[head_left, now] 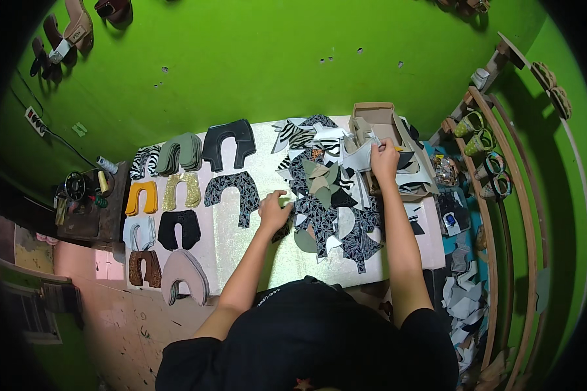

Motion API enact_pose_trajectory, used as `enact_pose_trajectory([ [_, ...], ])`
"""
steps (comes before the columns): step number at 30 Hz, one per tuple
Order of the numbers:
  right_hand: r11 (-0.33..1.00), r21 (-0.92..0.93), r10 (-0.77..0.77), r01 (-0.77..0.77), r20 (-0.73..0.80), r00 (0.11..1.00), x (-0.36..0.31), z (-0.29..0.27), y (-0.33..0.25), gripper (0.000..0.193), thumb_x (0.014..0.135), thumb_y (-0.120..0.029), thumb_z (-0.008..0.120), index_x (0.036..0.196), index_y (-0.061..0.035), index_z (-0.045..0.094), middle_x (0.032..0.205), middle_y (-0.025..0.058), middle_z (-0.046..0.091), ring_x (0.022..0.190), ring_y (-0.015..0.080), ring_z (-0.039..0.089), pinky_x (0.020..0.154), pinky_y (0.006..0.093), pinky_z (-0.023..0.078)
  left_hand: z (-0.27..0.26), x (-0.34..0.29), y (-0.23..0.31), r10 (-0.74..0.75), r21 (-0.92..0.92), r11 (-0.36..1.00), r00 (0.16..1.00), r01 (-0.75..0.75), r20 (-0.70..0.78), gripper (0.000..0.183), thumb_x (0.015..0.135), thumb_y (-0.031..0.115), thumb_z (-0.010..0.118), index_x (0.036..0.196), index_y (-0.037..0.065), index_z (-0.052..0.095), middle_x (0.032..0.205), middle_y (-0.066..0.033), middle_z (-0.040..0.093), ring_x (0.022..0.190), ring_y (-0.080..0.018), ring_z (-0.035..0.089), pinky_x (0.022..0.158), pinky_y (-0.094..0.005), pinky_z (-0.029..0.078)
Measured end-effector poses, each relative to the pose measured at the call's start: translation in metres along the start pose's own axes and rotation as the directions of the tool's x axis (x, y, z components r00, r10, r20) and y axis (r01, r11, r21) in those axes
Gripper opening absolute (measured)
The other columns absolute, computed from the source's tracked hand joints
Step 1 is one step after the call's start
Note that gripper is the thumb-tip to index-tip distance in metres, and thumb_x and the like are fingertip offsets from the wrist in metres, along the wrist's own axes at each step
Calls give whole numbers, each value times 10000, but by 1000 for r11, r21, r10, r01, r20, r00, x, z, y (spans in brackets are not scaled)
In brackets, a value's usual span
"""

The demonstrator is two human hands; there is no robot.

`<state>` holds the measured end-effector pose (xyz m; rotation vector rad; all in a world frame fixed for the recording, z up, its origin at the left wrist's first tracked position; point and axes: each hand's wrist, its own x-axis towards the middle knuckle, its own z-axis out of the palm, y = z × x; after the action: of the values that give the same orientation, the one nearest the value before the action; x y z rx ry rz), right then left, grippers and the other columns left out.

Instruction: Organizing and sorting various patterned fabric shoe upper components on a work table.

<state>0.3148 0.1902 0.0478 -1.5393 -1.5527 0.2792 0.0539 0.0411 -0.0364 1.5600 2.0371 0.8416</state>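
My right hand (pixel 385 159) is closed on a light grey cut piece (pixel 359 159) at the upper right of a loose pile, near an open cardboard box (pixel 374 112). My left hand (pixel 275 210) rests at the pile's left edge, fingers curved and apart, with nothing visible in it. Between my hands lie overlapping cut pieces: black ones with pale crackle lines (pixel 316 223), zebra-striped ones (pixel 301 137) and olive green ones (pixel 322 184). Their material looks like leather or fabric.
Stacks of U-shaped cut pieces stand on the table's left, including black (pixel 229 144), yellow-orange (pixel 141 197) and pinkish (pixel 184 277) ones. A sewing machine (pixel 77 189) is at far left. A wooden rack (pixel 492 215) with sandals stands right, scraps (pixel 463 293) below it.
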Motion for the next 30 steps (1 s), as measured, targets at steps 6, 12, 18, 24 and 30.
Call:
enact_pose_trajectory([
  [6, 997, 9, -71, 73, -150, 986, 10, -11, -14, 162, 763, -122, 576, 815, 16, 511, 677, 185, 575, 661, 362, 573, 608, 411, 437, 14, -2, 1, 27, -2, 1000, 979, -28, 200, 422, 694, 317, 648, 1063, 133, 557, 1080, -108, 548, 1032, -307, 484, 860, -439, 354],
  [12, 997, 38, -61, 73, -246, 967, 33, -36, -28, 135, 756, -106, 559, 797, 10, 501, 634, 157, 557, 590, 313, 556, 586, 382, 438, 19, -7, -10, -28, 25, 999, 932, 20, 362, 466, 682, 313, 662, 1095, 131, 546, 1104, -108, 534, 1031, -289, 494, 876, -424, 359],
  [18, 975, 28, -178, 220, -495, 851, 62, -74, -26, 168, 781, -123, 546, 866, 13, 498, 710, 165, 576, 577, 276, 572, 554, 356, 447, 26, -8, -14, 22, 29, 999, 942, -34, 336, 523, 676, 297, 670, 1144, 134, 503, 1150, -106, 499, 1066, -298, 458, 891, -420, 364],
  [24, 951, 140, -175, 275, -489, 855, 52, -101, -65, 183, 834, -107, 512, 944, 33, 471, 755, 167, 577, 597, 245, 604, 521, 323, 460, 20, -8, -11, -24, 175, 984, 949, -33, 313, 561, 656, 279, 696, 1158, 144, 486, 1140, -113, 471, 1077, -312, 414, 879, -442, 358],
  [30, 812, 558, -21, 172, -267, 963, 31, -82, -65, 172, 847, -54, 500, 956, 20, 388, 831, 149, 554, 634, 147, 608, 522, 247, 509, 23, -11, -4, -35, 206, 978, 969, -17, 246, 556, 648, 279, 705, 1145, 150, 493, 1113, -124, 467, 1055, -322, 400, 869, -444, 333],
])
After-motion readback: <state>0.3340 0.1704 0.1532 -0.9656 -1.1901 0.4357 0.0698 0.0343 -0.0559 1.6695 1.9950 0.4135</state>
